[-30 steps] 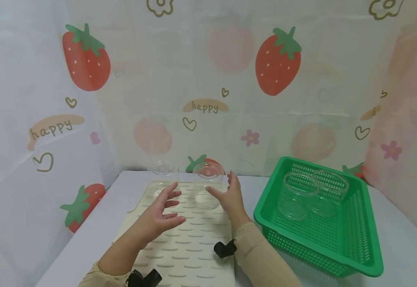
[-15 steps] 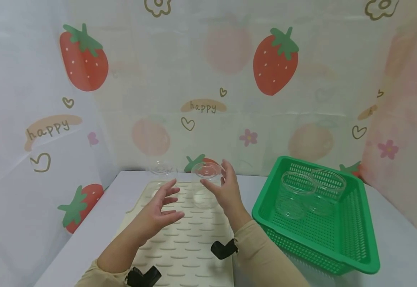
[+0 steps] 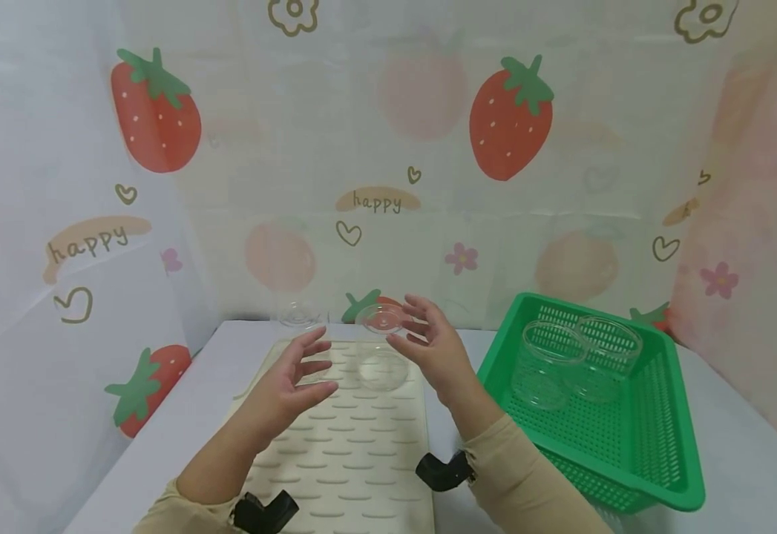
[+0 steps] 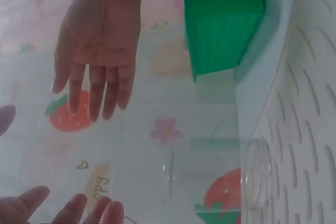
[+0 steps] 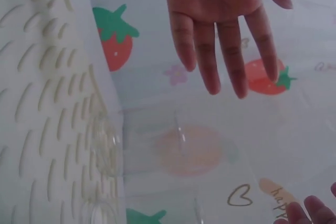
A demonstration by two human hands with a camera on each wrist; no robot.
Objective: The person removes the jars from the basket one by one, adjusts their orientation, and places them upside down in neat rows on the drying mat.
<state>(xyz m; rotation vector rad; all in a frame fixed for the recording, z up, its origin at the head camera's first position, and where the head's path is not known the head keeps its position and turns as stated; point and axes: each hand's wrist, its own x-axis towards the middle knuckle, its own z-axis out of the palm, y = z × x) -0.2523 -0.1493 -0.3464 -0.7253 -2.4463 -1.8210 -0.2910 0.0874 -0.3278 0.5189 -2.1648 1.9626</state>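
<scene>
Two clear cups stand upright at the far end of a cream mat [image 3: 351, 460]. The right cup [image 3: 381, 371] is nearest my right hand [image 3: 436, 348], which hovers just to its right with relaxed fingers and nothing in them. My left hand [image 3: 288, 382] is held over the mat, palm turned inward, its fingers loosely spread and holding nothing. It partly hides the left cup [image 3: 297, 315]. In the left wrist view the right hand's palm [image 4: 107, 30] faces the camera, and a cup's round base [image 4: 257, 174] rests on the mat.
A green plastic basket [image 3: 689, 445] stands on the white table to the right. Inside it are two more clear cups, one at the left [image 3: 548, 371] and another [image 3: 608, 356] overlapping it. A strawberry-print curtain [image 3: 388, 133] closes off the back and sides.
My right hand has turned and drawn its fingers closer together, and its forearm has swung to the right. The left hand has shifted only slightly. The cups keep their places on the mat.
</scene>
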